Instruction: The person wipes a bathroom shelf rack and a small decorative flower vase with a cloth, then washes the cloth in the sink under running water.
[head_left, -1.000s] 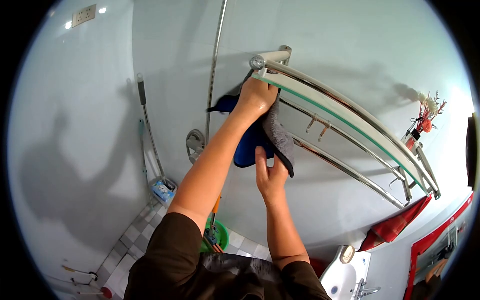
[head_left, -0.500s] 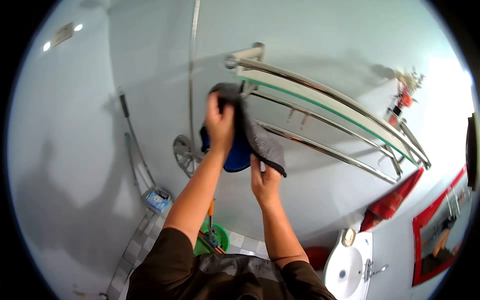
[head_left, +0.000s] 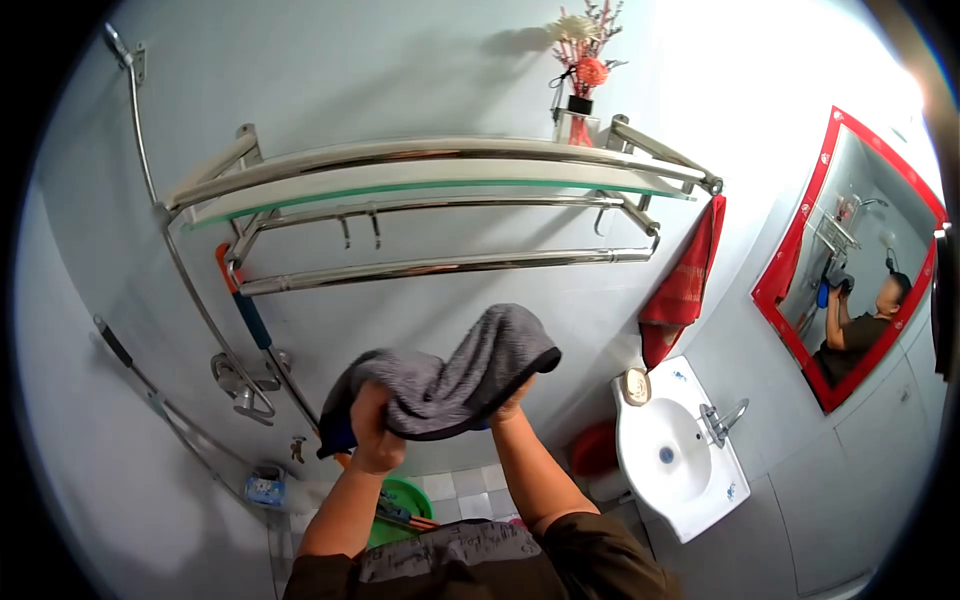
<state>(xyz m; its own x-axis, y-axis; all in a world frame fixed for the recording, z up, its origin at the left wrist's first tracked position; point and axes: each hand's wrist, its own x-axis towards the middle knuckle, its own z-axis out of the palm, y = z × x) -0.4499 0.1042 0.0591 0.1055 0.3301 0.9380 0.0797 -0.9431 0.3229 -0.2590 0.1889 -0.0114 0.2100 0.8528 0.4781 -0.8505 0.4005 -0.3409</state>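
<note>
Gray cloth (head_left: 440, 385): hanging bunched between my two hands near the center of the frame, below the metal rack (head_left: 450, 268) and apart from it.
Left hand (head_left: 375, 430): gripping the cloth's lower left, my fingers curling closed around its folds and blurring slightly.
Right hand (head_left: 513, 398): supporting the cloth's right end from behind; my fingertips are hiding under the fabric, so I am unable to tell how tightly they are pressing.
Cloth handling: I am judging the step in hand to be arranging the cloth in midair; the next move is calling for a sure hold at both ends and slack in the folds.
Blue underside (head_left: 341, 434): showing mainly at lower left, the gray folds covering the rest.
Orange-topped pole (head_left: 252, 318): slanting down at center left, its lower part disappearing behind the cloth.
Green basin (head_left: 412, 490): sitting at bottom center, my arm and shirt partly blocking it.
Mirror (head_left: 862, 165): reflecting me at far right, too small for finger detail.
</note>
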